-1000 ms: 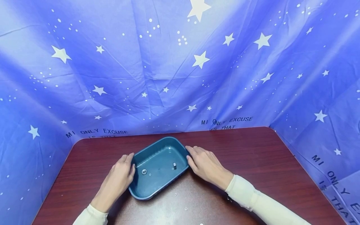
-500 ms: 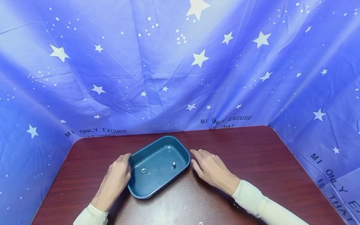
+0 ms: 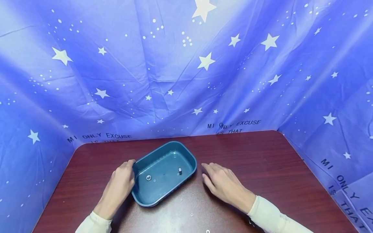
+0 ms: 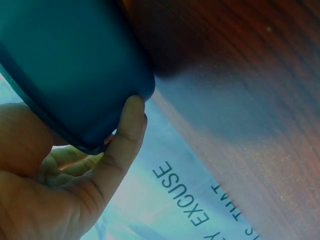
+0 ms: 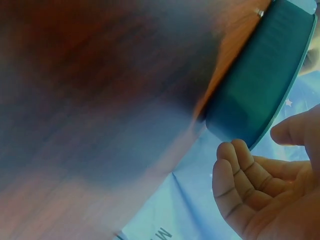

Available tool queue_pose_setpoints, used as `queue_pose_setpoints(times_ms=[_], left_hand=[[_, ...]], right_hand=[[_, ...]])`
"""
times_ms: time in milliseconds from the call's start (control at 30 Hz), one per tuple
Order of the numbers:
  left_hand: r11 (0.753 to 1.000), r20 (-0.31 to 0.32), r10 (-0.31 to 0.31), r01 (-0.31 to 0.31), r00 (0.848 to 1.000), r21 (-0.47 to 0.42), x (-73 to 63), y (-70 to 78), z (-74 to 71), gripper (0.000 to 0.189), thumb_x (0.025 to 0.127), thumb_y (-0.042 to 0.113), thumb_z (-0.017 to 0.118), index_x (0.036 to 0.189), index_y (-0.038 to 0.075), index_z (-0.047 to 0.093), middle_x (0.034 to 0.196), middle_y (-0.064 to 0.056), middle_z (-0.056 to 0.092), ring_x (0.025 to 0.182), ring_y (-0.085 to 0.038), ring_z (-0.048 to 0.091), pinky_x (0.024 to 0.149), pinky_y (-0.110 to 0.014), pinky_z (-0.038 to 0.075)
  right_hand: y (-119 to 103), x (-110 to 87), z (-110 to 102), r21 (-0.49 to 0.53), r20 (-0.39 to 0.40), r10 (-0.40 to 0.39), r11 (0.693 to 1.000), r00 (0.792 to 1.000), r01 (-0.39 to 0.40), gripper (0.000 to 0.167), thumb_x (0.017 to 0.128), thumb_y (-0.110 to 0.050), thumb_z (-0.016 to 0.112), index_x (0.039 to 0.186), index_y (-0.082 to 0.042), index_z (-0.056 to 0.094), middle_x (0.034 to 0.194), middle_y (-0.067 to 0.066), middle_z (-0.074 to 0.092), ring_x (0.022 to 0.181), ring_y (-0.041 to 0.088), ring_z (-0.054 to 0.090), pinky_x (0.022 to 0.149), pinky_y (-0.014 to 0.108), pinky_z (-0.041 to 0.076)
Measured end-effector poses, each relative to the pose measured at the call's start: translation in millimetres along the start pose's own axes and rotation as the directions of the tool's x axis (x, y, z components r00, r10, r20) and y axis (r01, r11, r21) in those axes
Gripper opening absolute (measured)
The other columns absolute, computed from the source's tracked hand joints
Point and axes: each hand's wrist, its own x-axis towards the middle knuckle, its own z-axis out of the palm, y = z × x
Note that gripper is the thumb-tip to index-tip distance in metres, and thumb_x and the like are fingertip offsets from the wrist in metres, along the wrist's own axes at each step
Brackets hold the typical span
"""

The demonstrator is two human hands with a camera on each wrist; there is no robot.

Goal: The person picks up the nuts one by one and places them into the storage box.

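A teal plastic basin [image 3: 163, 181] sits slanted on the table. My left hand [image 3: 118, 184] grips its left end; in the left wrist view a fingertip presses the outer wall [image 4: 100, 60], and the thumb side passes behind the rim. My right hand [image 3: 228, 186] is off the basin, a short gap from its right end, palm down with fingers loosely bent and holding nothing. Inside the basin lie a silver ring-shaped piece [image 3: 149, 177], a tiny ring [image 3: 154, 180], a dark-sided metal piece like a nut [image 3: 180, 171] and a tiny piece beside it [image 3: 178, 174].
Small pale rings lie on the glossy dark red table [image 3: 247, 155] in front of the basin: one ring [image 3: 181, 200], a second ring [image 3: 191, 214] and a larger ring [image 3: 208, 231] at the bottom edge. A blue star-printed curtain [image 3: 163, 71] surrounds the table's back and sides.
My right hand has let go of the basin's right end and drawn back right and toward me. My left hand has shifted slightly left at its end. The basin has barely moved.
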Motion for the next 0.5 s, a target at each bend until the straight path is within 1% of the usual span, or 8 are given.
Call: queue_pose_setpoints(times_ms=[167,333,500], left_hand=[[1.0,-0.008,0.007,-0.007,1.0,-0.003,0.1,-0.4,0.3,0.029,0.092,-0.014,0.062,0.121,-0.014,0.066,0.098,-0.026,0.072,0.09,-0.044,0.075,0.078,-0.059,0.064],[1.0,-0.02,0.011,-0.011,1.0,-0.002,-0.3,-0.1,1.2,0.029,0.092,-0.014,0.062,0.12,-0.013,0.066,0.097,-0.027,0.072,0.089,-0.045,0.075,0.078,-0.06,0.063],[1.0,-0.013,-0.002,0.002,1.0,-0.002,0.1,-0.8,1.1,0.029,0.092,-0.013,0.062,0.12,-0.013,0.066,0.098,-0.027,0.072,0.089,-0.046,0.075,0.078,-0.061,0.063]], right_hand=[[0.0,-5.5,-0.9,-0.007,0.003,0.005,1.0,1.0,-0.005,0.035,0.1,-0.018,0.074,0.129,0.002,0.073,0.106,0.01,0.078,0.094,0.025,0.077,0.078,0.044,0.066],[-0.2,-8.9,-1.6,-0.011,-0.006,0.007,1.0,1.0,-0.007,0.036,0.1,-0.018,0.074,0.129,0.002,0.073,0.103,0.008,0.076,0.091,0.023,0.076,0.076,0.043,0.066],[-1.7,-12.7,-1.9,-0.011,-0.02,0.003,1.0,1.0,-0.003,0.036,0.099,-0.017,0.075,0.129,0.002,0.073,0.098,0.005,0.073,0.086,0.02,0.073,0.072,0.04,0.064]])
